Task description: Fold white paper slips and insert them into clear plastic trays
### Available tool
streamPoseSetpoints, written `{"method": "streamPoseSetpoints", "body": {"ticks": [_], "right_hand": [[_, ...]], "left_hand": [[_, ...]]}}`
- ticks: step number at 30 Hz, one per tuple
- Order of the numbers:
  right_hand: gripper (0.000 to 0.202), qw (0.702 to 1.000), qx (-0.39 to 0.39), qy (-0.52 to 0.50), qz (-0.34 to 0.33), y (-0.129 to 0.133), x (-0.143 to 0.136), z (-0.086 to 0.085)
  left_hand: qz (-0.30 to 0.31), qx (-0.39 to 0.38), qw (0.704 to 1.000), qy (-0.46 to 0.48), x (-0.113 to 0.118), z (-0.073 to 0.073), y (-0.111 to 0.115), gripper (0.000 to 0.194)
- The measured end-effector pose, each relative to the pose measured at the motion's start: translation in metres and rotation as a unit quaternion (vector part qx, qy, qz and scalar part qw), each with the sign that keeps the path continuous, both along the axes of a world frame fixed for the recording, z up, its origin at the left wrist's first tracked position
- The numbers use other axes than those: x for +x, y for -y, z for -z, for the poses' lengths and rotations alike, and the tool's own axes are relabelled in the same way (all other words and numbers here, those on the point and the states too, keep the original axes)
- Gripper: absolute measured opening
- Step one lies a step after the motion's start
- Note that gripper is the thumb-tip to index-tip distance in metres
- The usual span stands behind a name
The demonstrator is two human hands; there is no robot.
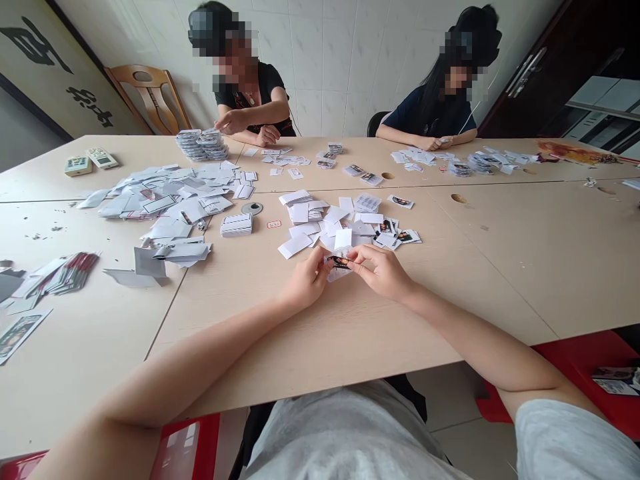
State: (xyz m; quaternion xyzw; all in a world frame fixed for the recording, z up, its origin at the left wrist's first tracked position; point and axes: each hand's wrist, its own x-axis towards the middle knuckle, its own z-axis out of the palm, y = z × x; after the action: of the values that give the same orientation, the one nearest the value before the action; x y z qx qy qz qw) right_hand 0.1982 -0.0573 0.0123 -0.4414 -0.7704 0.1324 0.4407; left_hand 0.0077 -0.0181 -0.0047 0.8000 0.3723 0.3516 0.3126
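A small dark picture card [340,262] is held between my two hands, low over the table. My left hand [307,279] pinches its left end, and my right hand [383,270] pinches the right end. Under and just behind it lie pale papers, part of a loose heap of white cards [300,213]. To the right of that heap, several dark photo cards [409,236] lie overlapping. One more photo card [401,201] rests apart, farther back.
Across the wooden table [450,287] sit two people with their hands on cards. A large pile of white papers [170,190], a neat stack [237,225] and a round grey object [251,208] are on the left. Red stools [590,373] stand below the table edge.
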Motion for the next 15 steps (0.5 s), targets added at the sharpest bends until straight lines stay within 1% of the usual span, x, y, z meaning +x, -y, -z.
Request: {"method": "streamPoseSetpoints", "body": {"ticks": [3,6,9,12,15], "right_hand": [[0.012,1.0,-0.01,0.006,0.002,0.0009,0.0006,-0.0027],[0.017,1.0,-0.016,0.003,0.006,0.0003,0.0021,-0.0051],[0.021,0.999,-0.017,0.004,0.032,-0.0014,0.0038,-0.0051],[0.018,0.998,-0.013,0.004,0.056,-0.0027,0.0044,-0.003],[0.016,0.998,-0.022,-0.017,0.062,-0.0029,0.0035,-0.0021]], "left_hand": [[0.003,0.0,1.0,-0.004,-0.0005,-0.0006,0.0002,0.017],[0.011,-0.017,1.0,-0.009,-0.0007,-0.0024,0.0015,0.017],[0.017,-0.045,0.999,0.001,0.0,-0.004,0.0033,0.018],[0.021,-0.072,0.997,0.019,0.0017,-0.0046,0.0047,0.019],[0.023,-0.099,0.994,0.043,0.0035,-0.0041,0.005,0.021]]}}
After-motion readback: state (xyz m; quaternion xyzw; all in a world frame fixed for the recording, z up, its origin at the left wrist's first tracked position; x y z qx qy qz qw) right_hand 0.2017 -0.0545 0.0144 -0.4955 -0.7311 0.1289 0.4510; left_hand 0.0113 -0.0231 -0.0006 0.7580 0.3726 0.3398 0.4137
